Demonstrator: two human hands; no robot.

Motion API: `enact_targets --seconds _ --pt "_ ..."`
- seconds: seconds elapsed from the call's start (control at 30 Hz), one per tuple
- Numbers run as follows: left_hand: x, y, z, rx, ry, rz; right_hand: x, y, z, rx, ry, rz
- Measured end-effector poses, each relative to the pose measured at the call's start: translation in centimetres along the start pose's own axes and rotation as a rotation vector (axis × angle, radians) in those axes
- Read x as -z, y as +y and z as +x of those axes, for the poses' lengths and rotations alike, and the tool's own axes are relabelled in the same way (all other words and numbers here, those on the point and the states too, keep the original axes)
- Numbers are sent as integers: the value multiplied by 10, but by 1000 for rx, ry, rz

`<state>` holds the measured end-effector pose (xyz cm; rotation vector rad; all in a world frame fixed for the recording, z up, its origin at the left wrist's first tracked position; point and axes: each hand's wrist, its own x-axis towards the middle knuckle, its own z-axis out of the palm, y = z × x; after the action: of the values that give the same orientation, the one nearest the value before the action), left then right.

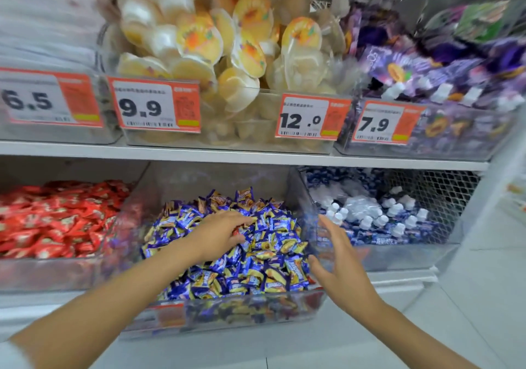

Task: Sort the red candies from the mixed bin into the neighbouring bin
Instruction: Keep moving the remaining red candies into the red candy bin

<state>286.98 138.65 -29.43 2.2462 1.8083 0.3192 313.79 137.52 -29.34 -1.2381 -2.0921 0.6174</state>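
Two bare hands are working over the middle one of three clear plastic bins on the lower shelf.

The left hand (219,232) is resting on the heap in the mixed bin (227,316), fingers and thumb curling round one red candy (235,230), which is showing only as a blurred red sliver among glossy, crinkled blue-and-yellow wrappers (273,272). The right hand (336,257) is hovering with fingers spread apart, holding nothing, just beside that bin's right wall. The neighbouring bin (42,272), just beside on the left, is brimming with shiny red wrappers. The third bin (398,257), on the right, is holding blue-and-white capped pouches. The upper shelf (227,155), with four orange-edged price tags (156,105) above it, is overhanging the bins, leaving an open gap above the heaps.
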Motion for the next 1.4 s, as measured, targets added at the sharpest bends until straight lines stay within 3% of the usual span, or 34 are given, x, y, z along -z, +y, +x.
enact_targets --seconds 0.1,0.2,0.37,0.47,0.53,0.63,0.73,0.9,1.13,1.23,1.4 --pt "0 -6 13 73 -41 160 1 3 1 -13 -14 -4" --pt "14 -13 11 114 -53 64 3 5 1 10 -16 -19" --pt "47 -7 -10 66 241 -138 6 7 2 34 -41 -42" --pt "55 -6 -28 56 222 -190 8 1 2 14 -66 -70" --pt "55 -9 -42 40 187 -180 11 -7 3 58 21 -197" --pt "62 -11 -63 28 175 -166 21 -26 10 278 162 -369" --pt "74 -17 -81 45 202 -97 22 -56 13 253 -56 -236" --pt "73 -40 -115 11 349 -38 -7 -56 30 -74 -424 -246" --pt "59 -52 -121 75 496 -173 -73 -55 70 -432 -550 -350" --pt "59 -51 -121 47 519 -174 -99 -70 81 -359 -551 -235" --pt "58 -48 -121 85 539 -240 -101 -104 70 4 -616 130"
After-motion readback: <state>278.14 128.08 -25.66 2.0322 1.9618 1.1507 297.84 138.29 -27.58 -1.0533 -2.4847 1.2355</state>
